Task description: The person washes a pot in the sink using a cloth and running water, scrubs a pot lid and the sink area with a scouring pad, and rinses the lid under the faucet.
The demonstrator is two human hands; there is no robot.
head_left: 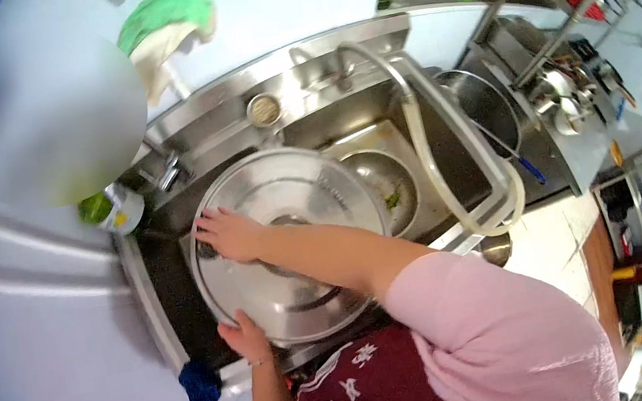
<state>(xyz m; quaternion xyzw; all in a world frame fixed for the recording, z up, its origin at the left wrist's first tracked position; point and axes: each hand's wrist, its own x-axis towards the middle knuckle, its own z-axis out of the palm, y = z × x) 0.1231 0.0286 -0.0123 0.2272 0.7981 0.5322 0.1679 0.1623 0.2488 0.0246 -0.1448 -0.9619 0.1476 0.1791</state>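
A large round steel pot lid [292, 180] lies over the left basin of a steel sink, facing up. My right hand [229, 234] reaches across it and rests on its far-left part with the fingers spread. A small dark patch shows beside that palm; I cannot make out what it is. My left hand [248, 340] is at the near-left rim of the lid, its fingers closed around the edge. In the right basin sits a steel bowl [398, 179] with some green leaf bits.
A pale hose [418, 129] hangs from the faucet over the right basin. A strainer [264, 111] is on the sink's back ledge. A dark blue cloth [201, 386] lies at the front left corner. Shelves with utensils [563, 96] stand to the right.
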